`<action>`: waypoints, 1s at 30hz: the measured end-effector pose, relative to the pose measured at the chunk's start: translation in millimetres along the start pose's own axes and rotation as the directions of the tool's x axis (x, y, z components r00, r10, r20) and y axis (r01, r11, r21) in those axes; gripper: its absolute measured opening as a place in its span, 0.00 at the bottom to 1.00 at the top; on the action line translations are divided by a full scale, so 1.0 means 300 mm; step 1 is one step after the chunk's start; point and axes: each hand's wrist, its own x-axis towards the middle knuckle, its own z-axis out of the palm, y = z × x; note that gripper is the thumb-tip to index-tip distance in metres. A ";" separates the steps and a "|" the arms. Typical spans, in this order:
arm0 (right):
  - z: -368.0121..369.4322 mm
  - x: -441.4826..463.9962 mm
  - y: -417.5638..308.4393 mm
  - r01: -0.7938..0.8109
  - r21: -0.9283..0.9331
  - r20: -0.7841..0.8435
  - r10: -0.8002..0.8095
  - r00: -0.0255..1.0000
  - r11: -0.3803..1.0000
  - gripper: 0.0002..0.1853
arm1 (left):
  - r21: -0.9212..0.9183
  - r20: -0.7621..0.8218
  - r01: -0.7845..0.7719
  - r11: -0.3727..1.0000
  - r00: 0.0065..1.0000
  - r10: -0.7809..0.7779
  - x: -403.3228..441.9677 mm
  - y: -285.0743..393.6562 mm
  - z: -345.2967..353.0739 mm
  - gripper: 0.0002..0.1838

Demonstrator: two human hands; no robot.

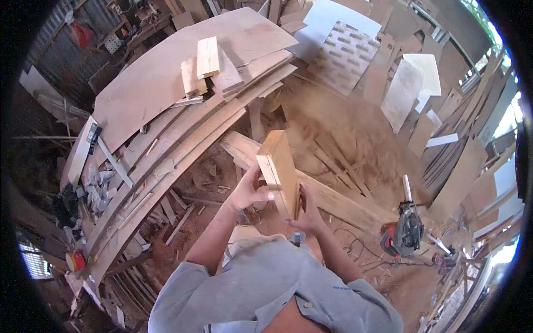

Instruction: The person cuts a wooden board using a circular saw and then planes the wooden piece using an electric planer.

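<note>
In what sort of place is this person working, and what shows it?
Most likely a woodworking shop: what looks like a circular saw is at the right, large plywood sheets are stacked at the left, and brown sawdust lies on the ground.

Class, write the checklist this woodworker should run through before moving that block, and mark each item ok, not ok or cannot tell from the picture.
1. Left hand and right hand both on the wooden block: ok, one at each side.
2. Hands away from the circular saw: ok, it sits apart, off to the right.
3. Saw unplugged: cannot tell, no plug or socket can be made out.
4. Floor free of wood scraps: not ok, pieces lie scattered.
5. Loose blocks supported: ok, they rest on the stacked sheets.
</note>
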 end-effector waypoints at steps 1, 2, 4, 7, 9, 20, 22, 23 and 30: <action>-0.045 -0.065 0.033 -0.023 -0.025 -0.005 0.023 1.000 0.999 0.78 | -0.036 -0.021 0.029 0.999 0.999 -0.030 -0.002 -0.024 0.075 0.68; -0.090 -0.126 0.068 -0.004 -0.015 0.008 0.004 1.000 1.000 0.78 | -0.072 -0.042 0.058 0.996 0.997 -0.062 -0.004 -0.055 0.165 0.67; -0.169 -0.234 0.102 0.031 -0.005 0.024 -0.031 0.999 0.999 0.77 | -0.073 -0.069 0.081 0.994 0.994 -0.086 0.010 -0.104 0.314 0.67; -0.264 -0.344 0.124 0.085 0.036 0.026 -0.086 0.996 0.996 0.76 | -0.022 -0.101 0.085 0.996 0.991 -0.087 0.039 -0.109 0.503 0.67; -0.316 -0.376 0.134 0.049 0.032 0.027 -0.050 0.998 0.998 0.74 | 0.126 -0.092 -0.010 0.992 0.996 0.022 0.058 -0.079 0.612 0.69; -0.376 -0.432 0.092 -0.243 -0.275 -0.229 0.182 0.956 0.930 0.44 | -0.094 -0.612 0.049 0.994 0.785 -0.096 0.134 -0.338 0.632 0.56; -0.400 -0.419 0.166 -0.268 -0.383 -0.344 0.133 0.929 0.884 0.34 | -0.338 -0.633 0.217 0.916 0.668 -0.392 0.153 -0.415 0.541 0.54; -0.407 -0.413 0.168 -0.289 -0.428 -0.324 0.153 0.933 0.856 0.33 | -0.459 -0.611 0.282 0.842 0.589 -0.530 0.155 -0.483 0.487 0.54; -0.444 -0.223 0.251 -0.404 -0.579 -0.207 0.352 0.913 0.708 0.32 | -0.551 -0.409 0.511 0.660 0.524 -0.747 0.142 -0.865 0.235 0.35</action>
